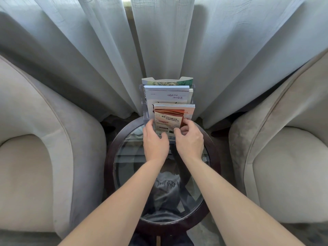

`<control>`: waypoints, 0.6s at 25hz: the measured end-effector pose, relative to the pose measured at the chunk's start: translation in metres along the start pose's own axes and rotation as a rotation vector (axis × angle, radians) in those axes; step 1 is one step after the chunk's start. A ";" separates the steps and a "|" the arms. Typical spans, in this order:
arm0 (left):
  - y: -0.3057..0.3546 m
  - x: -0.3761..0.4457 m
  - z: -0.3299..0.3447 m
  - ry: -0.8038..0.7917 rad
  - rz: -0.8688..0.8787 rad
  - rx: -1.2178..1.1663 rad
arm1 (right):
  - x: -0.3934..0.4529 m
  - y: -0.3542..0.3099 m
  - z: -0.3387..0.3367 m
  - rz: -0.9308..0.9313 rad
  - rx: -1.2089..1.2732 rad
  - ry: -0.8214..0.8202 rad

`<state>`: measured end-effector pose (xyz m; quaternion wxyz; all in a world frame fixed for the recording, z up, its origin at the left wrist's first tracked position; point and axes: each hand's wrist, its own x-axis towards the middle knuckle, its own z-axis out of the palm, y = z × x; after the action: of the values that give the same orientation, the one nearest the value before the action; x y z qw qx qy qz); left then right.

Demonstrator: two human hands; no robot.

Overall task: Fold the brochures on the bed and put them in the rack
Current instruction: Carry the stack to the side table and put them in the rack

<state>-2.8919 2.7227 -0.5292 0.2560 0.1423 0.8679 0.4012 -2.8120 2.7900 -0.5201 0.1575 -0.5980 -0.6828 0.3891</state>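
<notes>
A clear acrylic rack (144,103) stands at the far edge of a round glass table (124,157). Its back tiers hold white and green brochures (168,93). In the front tier stands a folded orange-red brochure (168,119) before a stack of others. My left hand (155,141) holds the brochure's lower left edge, thumb up along its side. My right hand (190,139) pinches its lower right part, thumb on the front and fingers behind. The brochure's bottom edge is hidden behind both hands.
Beige armchairs stand left (44,148) and right (284,148) of the table. Grey curtains (159,41) hang close behind the rack. The table has a dark wooden rim (110,157).
</notes>
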 end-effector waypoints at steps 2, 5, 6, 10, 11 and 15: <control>0.000 0.003 -0.001 -0.024 0.013 -0.013 | 0.002 -0.002 0.000 -0.003 -0.003 0.016; 0.002 0.001 -0.002 -0.037 0.008 -0.027 | 0.005 -0.005 0.002 0.017 0.024 0.068; 0.003 -0.002 -0.001 -0.034 0.011 -0.034 | 0.004 -0.007 0.002 0.034 0.060 0.084; 0.002 -0.006 0.006 -0.054 0.068 -0.015 | 0.000 -0.009 0.001 0.073 0.163 0.098; 0.002 -0.004 0.007 -0.067 0.072 -0.009 | 0.000 -0.008 0.001 0.068 0.159 0.104; 0.005 0.000 0.011 -0.109 0.060 -0.003 | 0.008 -0.003 -0.002 0.043 0.149 0.169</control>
<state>-2.8853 2.7325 -0.5309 0.2910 0.1894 0.8475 0.4014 -2.8141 2.7983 -0.5188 0.2502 -0.6300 -0.6231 0.3902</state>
